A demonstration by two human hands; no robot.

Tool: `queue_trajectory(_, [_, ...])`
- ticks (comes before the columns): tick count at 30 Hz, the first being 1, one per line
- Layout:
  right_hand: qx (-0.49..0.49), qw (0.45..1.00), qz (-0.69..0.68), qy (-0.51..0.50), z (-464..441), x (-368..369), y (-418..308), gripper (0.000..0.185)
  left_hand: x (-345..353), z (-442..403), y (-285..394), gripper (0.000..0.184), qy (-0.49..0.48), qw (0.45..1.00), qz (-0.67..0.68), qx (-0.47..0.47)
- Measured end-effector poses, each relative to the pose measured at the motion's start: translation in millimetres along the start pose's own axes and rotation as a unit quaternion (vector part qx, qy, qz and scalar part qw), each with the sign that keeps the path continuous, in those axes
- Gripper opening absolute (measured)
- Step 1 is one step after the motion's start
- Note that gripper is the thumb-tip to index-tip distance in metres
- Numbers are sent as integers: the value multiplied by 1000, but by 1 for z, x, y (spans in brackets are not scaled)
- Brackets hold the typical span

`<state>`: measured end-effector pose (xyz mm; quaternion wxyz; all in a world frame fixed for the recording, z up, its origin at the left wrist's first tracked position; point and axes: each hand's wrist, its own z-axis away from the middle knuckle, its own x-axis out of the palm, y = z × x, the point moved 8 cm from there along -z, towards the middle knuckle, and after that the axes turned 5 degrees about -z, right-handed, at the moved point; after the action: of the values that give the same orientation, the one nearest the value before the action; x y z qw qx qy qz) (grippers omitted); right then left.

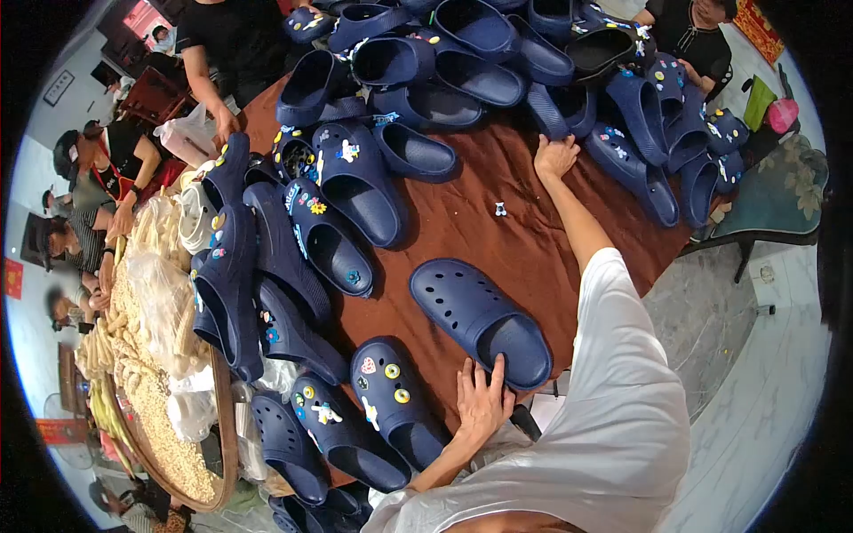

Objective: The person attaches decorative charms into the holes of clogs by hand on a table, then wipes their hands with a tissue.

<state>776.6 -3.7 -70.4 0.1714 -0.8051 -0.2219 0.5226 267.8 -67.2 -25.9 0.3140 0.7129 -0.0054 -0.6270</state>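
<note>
A plain navy clog (480, 322) with bare holes lies on the brown cloth, toe toward the upper left. My left hand (484, 401) is at its heel, thumb against the rim and fingers spread on the cloth. Farther up, my right hand (556, 158) reaches to the pile, its curled fingers at the edge of another navy clog (553, 111); the fingertips are partly hidden. A small white and dark charm (500, 210) lies on the cloth between my hands. Left of my left hand sits a navy clog (391, 391) with eye-shaped and other charms.
Navy clogs, many with charms, crowd the left, far and right sides of the brown cloth (480, 195). At left stands a large round basket (229, 435) with pale kernels and plastic bags. A co-worker's hand (226, 124) touches a clog at upper left. Other people sit around.
</note>
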Motion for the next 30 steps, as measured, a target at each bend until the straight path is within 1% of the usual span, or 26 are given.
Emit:
queue_trajectory(2, [37, 999, -6, -34, -2, -4, -2, 47, -1, -1, 0, 75, 4, 1000, 3, -1])
queue_trajectory(6, [25, 999, -19, -10, 5, -15, -7, 46, -6, -1, 2, 75, 7, 1000, -6, 7])
queue_trajectory(8, [-43, 998, -17, -40, 6, -9, -5, 44, -10, -3, 4, 74, 20, 1000, -13, 14])
queue_trajectory(9, [-43, 998, -13, -39, 11, -17, -3, 44, -10, -1, 4, 74, 22, 1000, -14, 13])
queue_trajectory(11, [-49, 992, -8, -112, 26, -25, 2, 41, -8, -1, 4, 75, 23, 1000, -10, 18])
queue_trajectory(12, [-79, 992, -10, -97, 35, -34, 4, 38, -9, 0, 5, 75, 36, 999, -10, 21])
queue_trajectory(13, [-80, 992, -5, -97, 43, -51, 10, 38, -11, 1, 5, 75, 49, 998, -11, 22])
queue_trajectory(15, [-106, 984, 31, -137, 66, -72, 14, 38, -8, 1, 2, 76, 40, 999, -20, 5])
queue_trajectory(16, [-127, 986, -2, -111, 78, -81, 25, 38, -9, 2, 3, 76, 50, 998, -11, 20])
queue_trajectory(18, [-145, 979, -50, -134, 100, -95, 48, 35, -14, 6, 3, 77, 66, 997, -4, 33])
queue_trajectory(19, [-139, 974, -82, -158, 108, -93, 68, 36, -16, 8, 1, 78, 70, 997, -7, 38])
queue_trajectory(20, [-128, 974, -104, -157, 118, -102, 77, 36, -17, 9, -1, 79, 73, 996, -1, 42])
queue_trajectory(21, [-141, 965, -158, -156, 127, -107, 87, 35, -17, 11, -2, 80, 77, 996, 8, 50])
queue_trajectory(23, [-148, 952, -199, -179, 144, -127, 86, 31, -25, 17, -6, 81, 77, 996, 14, 42])
queue_trajectory(25, [-163, 942, -211, -204, 166, -152, 66, 29, -27, 28, -6, 82, 48, 996, 56, 53])
queue_trajectory(26, [-172, 934, -223, -218, 178, -164, 52, 28, -34, 38, -7, 73, 50, 990, 130, 40])
queue_trajectory(27, [-177, 933, -224, -220, 189, -178, 32, 28, -43, 46, -9, 73, 53, 989, 130, 37])
queue_trajectory(29, [-290, 891, -288, -200, 226, -220, -28, 26, -70, 65, -6, 61, 104, 966, 216, 98])
queue_trajectory(30, [-329, 876, -294, -195, 247, -246, -61, 26, -89, 75, -8, 51, 145, 955, 239, 101])
